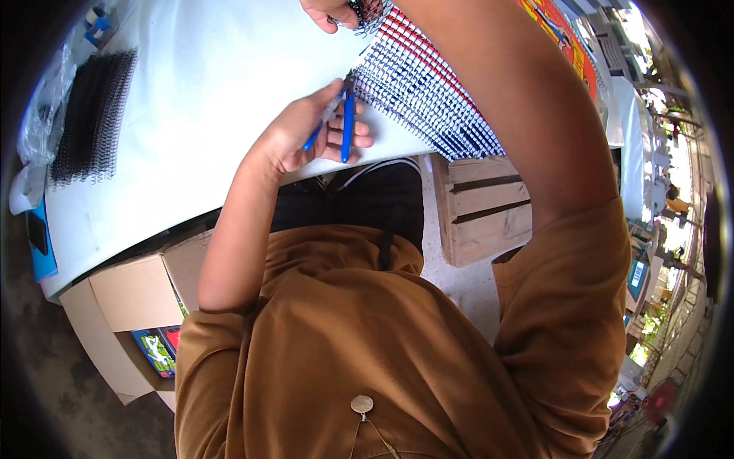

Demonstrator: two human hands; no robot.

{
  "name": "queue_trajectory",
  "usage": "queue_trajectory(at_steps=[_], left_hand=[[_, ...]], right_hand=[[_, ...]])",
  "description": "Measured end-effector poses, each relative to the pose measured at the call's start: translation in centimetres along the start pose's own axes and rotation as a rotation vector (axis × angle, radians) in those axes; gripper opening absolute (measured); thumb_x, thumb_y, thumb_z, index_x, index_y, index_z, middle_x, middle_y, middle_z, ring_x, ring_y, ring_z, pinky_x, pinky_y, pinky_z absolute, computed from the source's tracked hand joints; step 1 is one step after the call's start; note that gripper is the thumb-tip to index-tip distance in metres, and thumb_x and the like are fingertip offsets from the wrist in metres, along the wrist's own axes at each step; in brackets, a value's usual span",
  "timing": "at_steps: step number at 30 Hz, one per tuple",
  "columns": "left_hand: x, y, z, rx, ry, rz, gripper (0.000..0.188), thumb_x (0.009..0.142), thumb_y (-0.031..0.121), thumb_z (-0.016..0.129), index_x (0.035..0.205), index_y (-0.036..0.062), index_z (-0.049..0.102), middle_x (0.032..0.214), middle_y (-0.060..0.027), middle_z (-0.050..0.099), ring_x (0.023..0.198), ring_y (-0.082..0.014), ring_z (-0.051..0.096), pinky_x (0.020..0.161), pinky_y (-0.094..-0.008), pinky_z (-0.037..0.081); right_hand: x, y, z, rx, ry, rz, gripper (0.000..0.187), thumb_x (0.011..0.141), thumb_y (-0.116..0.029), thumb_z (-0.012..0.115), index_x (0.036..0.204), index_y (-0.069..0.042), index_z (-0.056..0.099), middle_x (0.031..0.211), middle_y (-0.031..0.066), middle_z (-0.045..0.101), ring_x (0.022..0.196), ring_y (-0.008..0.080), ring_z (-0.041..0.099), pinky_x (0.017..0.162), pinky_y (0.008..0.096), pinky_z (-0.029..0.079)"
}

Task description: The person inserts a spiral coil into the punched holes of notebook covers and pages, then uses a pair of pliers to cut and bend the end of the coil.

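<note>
In my left hand (pixel 317 131), turned palm up near the table's front edge, lie wire cutters (pixel 348 126) with blue handles. Their dark jaws point away from me, close to a stack of wire-bound books (pixel 428 88) whose black coil spines face up in rows, with red bands between some. My right arm reaches across the right side to the far edge of the view. There my right hand (pixel 330 14), partly cut off, has its fingers closed on a tangle of black wire coils (pixel 370 14) just beyond the stack.
A white-covered table (pixel 199 99) spreads ahead. On its left lie a bundle of black wire coils (pixel 95 115), clear plastic wrap (pixel 46 115) and a blue object (pixel 99 29). An opened cardboard box (pixel 138 294) stands below left; a wooden crate (pixel 489 210) is at the right.
</note>
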State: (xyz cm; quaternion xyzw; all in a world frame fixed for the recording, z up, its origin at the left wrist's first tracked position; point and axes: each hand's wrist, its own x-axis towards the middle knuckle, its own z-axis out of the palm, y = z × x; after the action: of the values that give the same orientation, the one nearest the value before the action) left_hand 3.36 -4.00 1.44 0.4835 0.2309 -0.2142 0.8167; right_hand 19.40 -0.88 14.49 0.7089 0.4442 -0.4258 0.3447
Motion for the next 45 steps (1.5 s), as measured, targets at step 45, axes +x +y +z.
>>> queue_trajectory(at_steps=[45], left_hand=[[-1.1, 1.5, -1.1, 0.061, -0.022, -0.158, 0.049, 0.097, 0.038, 0.026, 0.108, -0.0027, 0.052, 0.092, -0.0172, 0.063, 0.077, -0.0286, 0.064, 0.061, -0.0426, 0.053]], right_hand=[[2.0, 0.0, -0.6, 0.043, -0.019, -0.005, 0.036, 0.081, -0.003, 0.058, 0.116, -0.010, 0.057, 0.110, 0.0071, 0.061, 0.095, 0.0229, 0.058, 0.084, 0.0401, 0.044]])
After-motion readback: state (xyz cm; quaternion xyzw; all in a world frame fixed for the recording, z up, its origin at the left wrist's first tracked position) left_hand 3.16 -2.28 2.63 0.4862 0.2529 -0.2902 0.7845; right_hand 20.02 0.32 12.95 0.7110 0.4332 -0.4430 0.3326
